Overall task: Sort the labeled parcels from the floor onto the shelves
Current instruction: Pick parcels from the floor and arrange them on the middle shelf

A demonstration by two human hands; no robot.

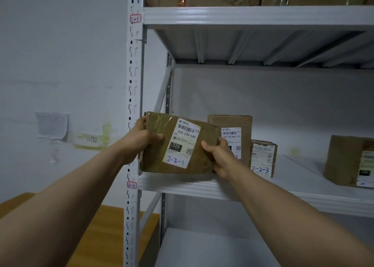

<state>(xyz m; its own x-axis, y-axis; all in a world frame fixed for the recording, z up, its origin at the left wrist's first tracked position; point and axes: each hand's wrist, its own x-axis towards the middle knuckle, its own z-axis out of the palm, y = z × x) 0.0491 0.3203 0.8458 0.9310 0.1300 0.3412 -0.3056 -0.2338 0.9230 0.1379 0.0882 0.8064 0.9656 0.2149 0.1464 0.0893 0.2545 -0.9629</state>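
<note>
As left hand [139, 141] and right hand [219, 157] grip its ends, parcel 2-2-1 [179, 144] between them, at shelf [202, 188] edge.

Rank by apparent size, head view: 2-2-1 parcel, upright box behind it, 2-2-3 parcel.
1. 2-2-1 parcel, largest, but nearest the camera, so true size unsure.
2. upright box, partly hidden.
3. 2-2-3 parcel, smallest.

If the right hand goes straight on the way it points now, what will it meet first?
Probably the upright box just behind the right hand, which holds the parcel; depth is unclear.
</note>
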